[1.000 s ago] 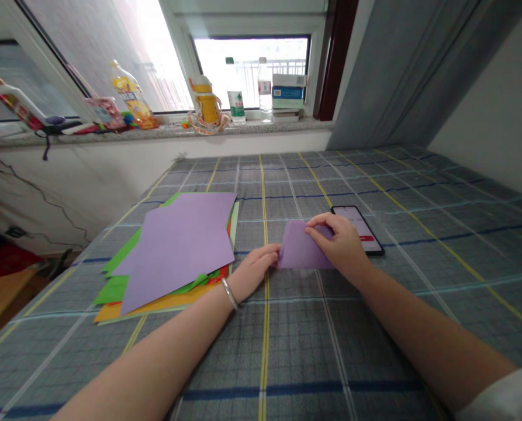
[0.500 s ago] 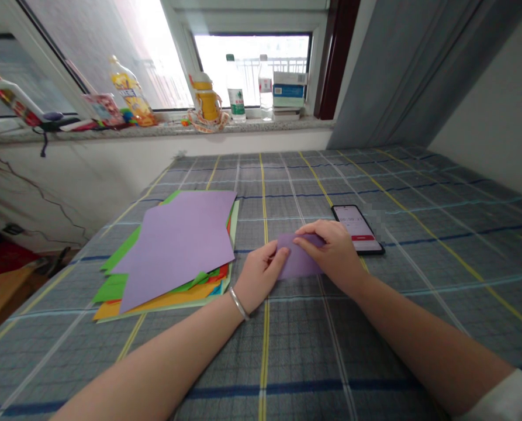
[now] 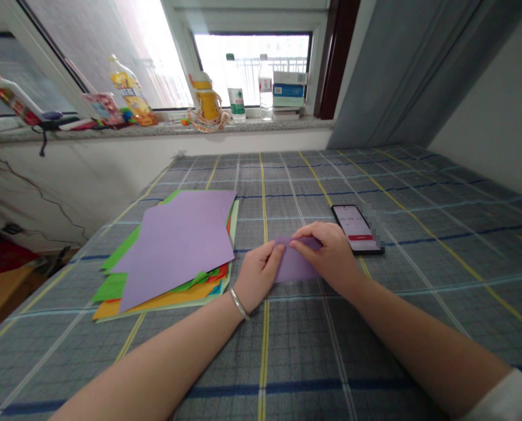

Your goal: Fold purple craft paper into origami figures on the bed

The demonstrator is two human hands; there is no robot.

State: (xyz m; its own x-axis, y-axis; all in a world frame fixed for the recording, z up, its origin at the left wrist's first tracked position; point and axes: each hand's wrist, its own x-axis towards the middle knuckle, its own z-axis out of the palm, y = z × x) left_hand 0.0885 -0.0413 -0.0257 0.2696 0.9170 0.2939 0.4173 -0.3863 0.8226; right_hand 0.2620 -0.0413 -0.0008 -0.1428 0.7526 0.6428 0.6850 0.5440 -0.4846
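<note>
A small piece of purple paper [image 3: 296, 268] is held between my two hands over the plaid cloth. My left hand [image 3: 257, 273], with a silver bangle at the wrist, pinches its left edge, thumb on top. My right hand [image 3: 331, 251] grips the upper right part, thumb and fingertips together near the top edge; its fingers cover that corner. To the left lies a stack of coloured paper, with large purple sheets [image 3: 182, 234] on top and green, orange and pale sheets showing beneath. Just beyond my right hand a phone [image 3: 358, 225] lies face up, its screen lit.
The grey plaid cloth [image 3: 401, 351] covers the whole surface. On the windowsill [image 3: 155, 131] at the back stand an orange drink bottle [image 3: 133, 93], a yellow flask [image 3: 207, 102], two clear bottles and some stacked boxes [image 3: 288, 93]. A grey curtain [image 3: 383, 76] hangs at the right.
Both hands and the small purple paper have shifted very slightly to the left. The grip looks the same, and the paper stack and phone have stayed in place.
</note>
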